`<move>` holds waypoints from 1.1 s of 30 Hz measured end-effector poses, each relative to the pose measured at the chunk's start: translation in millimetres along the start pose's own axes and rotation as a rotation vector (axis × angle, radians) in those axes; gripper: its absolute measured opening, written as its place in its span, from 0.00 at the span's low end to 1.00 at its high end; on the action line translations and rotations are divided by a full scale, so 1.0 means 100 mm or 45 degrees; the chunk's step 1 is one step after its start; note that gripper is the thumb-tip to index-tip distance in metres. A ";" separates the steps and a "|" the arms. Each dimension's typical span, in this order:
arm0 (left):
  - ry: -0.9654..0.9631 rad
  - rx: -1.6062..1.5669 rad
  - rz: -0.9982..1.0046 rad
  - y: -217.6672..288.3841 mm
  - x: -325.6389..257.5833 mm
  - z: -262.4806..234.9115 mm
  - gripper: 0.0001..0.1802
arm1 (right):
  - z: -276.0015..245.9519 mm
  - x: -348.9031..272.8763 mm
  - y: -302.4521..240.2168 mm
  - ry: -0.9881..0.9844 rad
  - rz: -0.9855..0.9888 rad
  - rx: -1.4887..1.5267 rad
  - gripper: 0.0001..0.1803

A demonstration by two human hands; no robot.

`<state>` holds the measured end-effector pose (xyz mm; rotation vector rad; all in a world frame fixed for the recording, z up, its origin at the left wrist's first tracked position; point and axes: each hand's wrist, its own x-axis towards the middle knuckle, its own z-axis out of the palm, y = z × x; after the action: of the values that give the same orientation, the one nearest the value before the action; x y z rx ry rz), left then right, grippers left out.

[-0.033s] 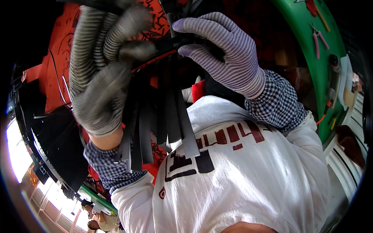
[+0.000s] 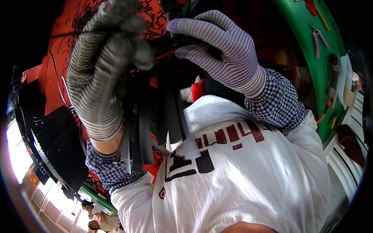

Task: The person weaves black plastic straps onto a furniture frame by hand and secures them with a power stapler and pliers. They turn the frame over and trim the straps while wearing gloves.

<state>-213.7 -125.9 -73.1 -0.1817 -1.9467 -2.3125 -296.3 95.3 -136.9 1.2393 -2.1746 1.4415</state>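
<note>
My left hand [image 2: 110,66], in a grey striped glove, is curled and smeared by motion at the upper left. A thin dark strip [image 2: 64,35], also blurred, sticks out from it to the left; the fingers seem closed on it. My right hand [image 2: 227,52], in a purple striped glove, is at the upper middle. Its thumb and forefinger are curved and apart, their tips beside a dark bar [image 2: 165,51]. Whether they touch it is hard to see in the shadow. Several flat black strips [image 2: 144,136] hang below, between my forearms.
Short black scraps lie over a red surface [image 2: 58,73]. On the right, a green table [image 2: 316,85] bears pink-handled pliers [image 2: 316,40] and other small things. Black material [image 2: 52,134] is heaped at the left. Another person [image 2: 99,221] appears far off at the lower left.
My left hand has shifted and its fingers have curled, the dark strip moving lower with it. My right hand has moved very slightly left. The hanging strips sway a little.
</note>
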 end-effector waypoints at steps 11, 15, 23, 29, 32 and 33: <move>-0.121 -0.399 0.019 0.03 0.13 0.15 0.18 | 0.04 0.08 -0.02 -0.151 0.034 -0.126 0.19; 0.452 0.196 -0.162 0.10 0.03 0.28 0.18 | 0.01 0.10 0.00 -0.176 -0.014 -0.183 0.19; 0.449 0.176 0.004 -0.12 0.12 0.03 0.13 | -0.02 0.07 0.05 -0.229 0.045 0.078 0.20; 0.157 -0.055 0.120 -0.08 0.06 -0.17 0.15 | -0.15 -0.21 0.03 0.111 0.287 0.463 0.18; 0.206 1.156 0.416 -0.03 0.02 0.00 0.05 | -0.07 -0.23 -0.01 0.135 0.484 0.515 0.16; 0.225 1.015 0.316 0.01 0.02 0.05 0.07 | -0.05 -0.20 -0.03 0.147 0.485 0.519 0.16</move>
<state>-215.7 -121.6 -70.8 -0.1236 -2.3961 -1.2272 -283.3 109.1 -144.7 0.8414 -2.1883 2.1351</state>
